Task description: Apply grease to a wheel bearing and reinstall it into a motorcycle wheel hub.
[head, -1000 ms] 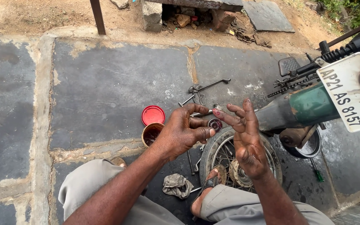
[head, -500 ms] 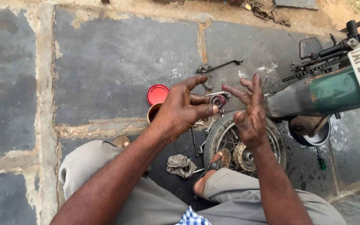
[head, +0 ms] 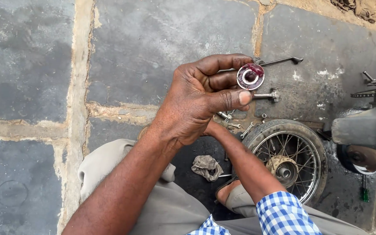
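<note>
My left hand (head: 196,104) is raised close to the camera and pinches a small round metal bearing (head: 250,76) between thumb and fingertips. The bearing is ring-shaped and smeared with dark red grease. My right forearm (head: 244,165), in a blue checked sleeve, reaches up beneath the left hand, and the right hand itself is hidden behind it. Below lies a small spoked wheel (head: 279,128) with a black tyre, flat on the stone floor beside my knees.
A long bent spanner (head: 279,61) and a short axle bolt (head: 266,95) lie on the slabs beyond the bearing. A grey rag (head: 206,167) rests between my legs. A motorcycle's rear frame and chain (head: 366,130) stand at the right, with a green-handled screwdriver (head: 364,191) beneath.
My left hand has lifted the greased bearing closer to the camera. My right hand, earlier spread open beside it, has dropped behind the left hand. The red tin is out of sight.
</note>
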